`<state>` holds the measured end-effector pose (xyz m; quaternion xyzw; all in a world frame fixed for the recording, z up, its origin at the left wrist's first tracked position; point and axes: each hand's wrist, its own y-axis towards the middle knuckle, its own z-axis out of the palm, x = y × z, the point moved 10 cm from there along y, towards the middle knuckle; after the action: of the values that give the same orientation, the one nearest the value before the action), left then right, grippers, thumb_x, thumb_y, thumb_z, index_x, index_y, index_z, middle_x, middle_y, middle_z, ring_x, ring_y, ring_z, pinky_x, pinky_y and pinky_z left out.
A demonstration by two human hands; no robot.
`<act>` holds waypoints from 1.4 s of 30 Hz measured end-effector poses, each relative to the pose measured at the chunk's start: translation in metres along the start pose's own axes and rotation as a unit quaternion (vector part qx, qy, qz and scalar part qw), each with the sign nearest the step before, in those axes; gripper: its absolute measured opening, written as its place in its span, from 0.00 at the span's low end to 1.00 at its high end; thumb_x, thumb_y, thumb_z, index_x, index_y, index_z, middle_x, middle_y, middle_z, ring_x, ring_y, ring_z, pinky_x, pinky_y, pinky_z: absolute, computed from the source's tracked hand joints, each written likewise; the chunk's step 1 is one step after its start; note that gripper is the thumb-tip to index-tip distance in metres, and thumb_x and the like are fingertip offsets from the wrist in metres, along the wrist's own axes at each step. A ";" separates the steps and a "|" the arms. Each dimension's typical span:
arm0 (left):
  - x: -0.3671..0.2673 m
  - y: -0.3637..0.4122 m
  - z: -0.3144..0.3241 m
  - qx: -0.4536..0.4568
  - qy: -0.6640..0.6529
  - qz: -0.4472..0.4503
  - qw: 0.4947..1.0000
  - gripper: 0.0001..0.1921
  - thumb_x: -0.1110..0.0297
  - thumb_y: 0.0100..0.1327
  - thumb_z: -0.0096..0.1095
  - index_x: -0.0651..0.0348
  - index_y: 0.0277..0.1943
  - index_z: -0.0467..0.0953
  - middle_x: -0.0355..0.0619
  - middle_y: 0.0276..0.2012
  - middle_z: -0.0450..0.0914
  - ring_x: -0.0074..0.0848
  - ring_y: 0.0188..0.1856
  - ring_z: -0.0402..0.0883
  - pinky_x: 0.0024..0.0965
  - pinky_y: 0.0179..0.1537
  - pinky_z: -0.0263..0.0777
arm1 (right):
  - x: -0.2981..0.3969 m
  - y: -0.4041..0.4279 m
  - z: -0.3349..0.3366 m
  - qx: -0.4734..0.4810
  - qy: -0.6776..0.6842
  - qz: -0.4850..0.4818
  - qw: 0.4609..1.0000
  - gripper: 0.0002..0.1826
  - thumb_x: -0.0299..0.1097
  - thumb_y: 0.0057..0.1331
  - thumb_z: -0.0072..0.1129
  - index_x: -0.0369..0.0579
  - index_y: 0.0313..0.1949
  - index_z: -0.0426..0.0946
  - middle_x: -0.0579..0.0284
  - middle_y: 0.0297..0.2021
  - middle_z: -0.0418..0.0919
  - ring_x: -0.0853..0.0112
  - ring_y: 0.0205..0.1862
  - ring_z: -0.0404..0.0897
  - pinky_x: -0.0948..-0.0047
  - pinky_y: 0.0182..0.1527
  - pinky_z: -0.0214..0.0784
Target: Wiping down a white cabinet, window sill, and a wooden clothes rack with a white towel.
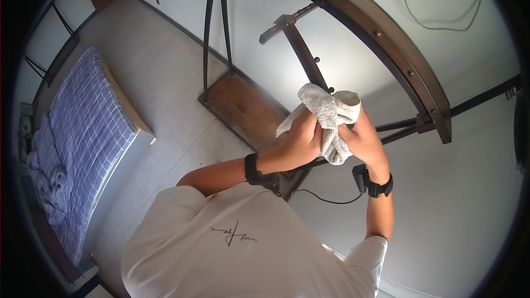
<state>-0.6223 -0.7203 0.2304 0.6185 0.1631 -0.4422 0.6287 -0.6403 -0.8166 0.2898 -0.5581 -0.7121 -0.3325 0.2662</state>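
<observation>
A light grey terry cloth (319, 101) is bunched and folded between my two hands, in front of a dark metal rack. My left hand (304, 136) grips its left side, and a loose corner hangs out beyond the knuckles. On the other side my right hand (362, 136) holds the cloth, thumb pressed into the folds. Just past the cloth rises a dark post (306, 56) with small round knobs and a short crossbar (281, 27) at its end. The cloth hides the lower part of this post.
A curved brown rail (372, 29) with round studs arches overhead. Below lies the rack's brown base board (244, 107), with dark legs (209, 41) standing on it. To the left is a bed (91, 124) with a blue checked cover. A cable (441, 29) hangs on the white wall.
</observation>
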 end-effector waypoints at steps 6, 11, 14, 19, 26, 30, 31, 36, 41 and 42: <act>0.004 0.004 0.009 0.004 -0.064 -0.045 0.997 0.17 0.85 0.63 0.45 0.69 0.55 0.69 0.55 0.43 0.77 0.42 0.47 0.77 0.40 0.51 0.69 | 0.017 0.012 -0.007 0.034 -0.057 0.010 0.998 0.23 0.18 0.58 0.49 0.38 0.55 0.63 0.44 0.37 0.76 0.54 0.37 0.77 0.66 0.44 0.69; 0.012 0.006 0.020 0.008 -0.144 -0.073 0.987 0.15 0.86 0.62 0.43 0.69 0.52 0.70 0.52 0.42 0.77 0.37 0.45 0.77 0.38 0.49 0.70 | 0.036 0.017 -0.012 0.054 -0.166 -0.022 0.984 0.23 0.17 0.56 0.49 0.36 0.53 0.63 0.38 0.37 0.75 0.42 0.38 0.75 0.56 0.41 0.68; 0.015 0.007 0.029 0.022 -0.158 -0.051 0.986 0.16 0.82 0.68 0.41 0.68 0.56 0.67 0.45 0.48 0.75 0.25 0.49 0.75 0.30 0.50 0.70 | 0.039 0.021 -0.016 0.064 -0.203 -0.031 0.977 0.24 0.17 0.55 0.49 0.35 0.53 0.62 0.38 0.35 0.75 0.41 0.38 0.74 0.54 0.40 0.67; 0.021 0.013 0.037 0.034 -0.143 -0.087 0.985 0.19 0.84 0.65 0.37 0.69 0.58 0.66 0.45 0.47 0.75 0.24 0.47 0.74 0.28 0.50 0.70 | 0.018 0.026 -0.022 0.082 -0.205 0.024 0.975 0.27 0.16 0.55 0.48 0.37 0.56 0.59 0.39 0.33 0.75 0.40 0.36 0.74 0.52 0.40 0.67; 0.044 0.008 0.038 -0.032 -0.172 -0.138 0.975 0.11 0.84 0.65 0.41 0.70 0.48 0.70 0.47 0.37 0.77 0.29 0.40 0.76 0.33 0.43 0.70 | 0.030 0.036 -0.014 0.047 -0.224 -0.077 0.970 0.41 0.11 0.50 0.46 0.51 0.67 0.64 0.44 0.33 0.76 0.45 0.34 0.75 0.52 0.40 0.66; 0.045 0.007 0.037 -0.057 -0.183 -0.119 0.974 0.15 0.85 0.63 0.40 0.70 0.52 0.67 0.48 0.43 0.76 0.29 0.45 0.74 0.33 0.48 0.69 | 0.022 0.037 -0.013 0.056 -0.264 -0.074 0.960 0.43 0.10 0.48 0.46 0.54 0.66 0.67 0.46 0.31 0.75 0.51 0.31 0.75 0.54 0.36 0.66; 0.045 0.008 0.040 -0.030 -0.178 -0.125 0.976 0.17 0.85 0.63 0.39 0.69 0.54 0.67 0.48 0.44 0.75 0.29 0.47 0.74 0.33 0.49 0.68 | 0.020 0.038 -0.014 0.058 -0.262 -0.071 0.961 0.43 0.10 0.48 0.46 0.54 0.66 0.67 0.46 0.31 0.75 0.51 0.31 0.75 0.54 0.36 0.66; 0.069 0.001 0.059 0.019 -0.303 -0.220 0.927 0.26 0.86 0.58 0.35 0.68 0.61 0.62 0.43 0.52 0.71 0.25 0.54 0.70 0.31 0.57 0.67 | 0.030 0.044 -0.015 0.071 -0.340 -0.072 0.935 0.42 0.12 0.47 0.49 0.54 0.64 0.70 0.50 0.28 0.75 0.53 0.31 0.76 0.55 0.35 0.67; 0.089 -0.013 0.059 0.000 -0.280 -0.231 0.932 0.25 0.85 0.59 0.36 0.67 0.61 0.62 0.43 0.52 0.71 0.25 0.54 0.71 0.31 0.56 0.67 | 0.016 0.040 -0.006 0.070 -0.380 -0.073 0.919 0.41 0.14 0.48 0.50 0.57 0.64 0.70 0.52 0.28 0.76 0.56 0.30 0.76 0.57 0.34 0.69; 0.090 -0.013 0.059 0.006 -0.250 -0.249 0.936 0.25 0.85 0.59 0.36 0.66 0.61 0.62 0.43 0.52 0.71 0.25 0.54 0.71 0.31 0.56 0.67 | 0.009 0.038 -0.005 0.061 -0.378 -0.072 0.921 0.41 0.14 0.49 0.50 0.58 0.65 0.70 0.53 0.29 0.76 0.56 0.31 0.76 0.57 0.34 0.69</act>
<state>-0.6027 -0.8047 0.1649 0.4310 0.1466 -0.7261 0.5153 -0.6059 -0.8090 0.3069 -0.5719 -0.8172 -0.0705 -0.0139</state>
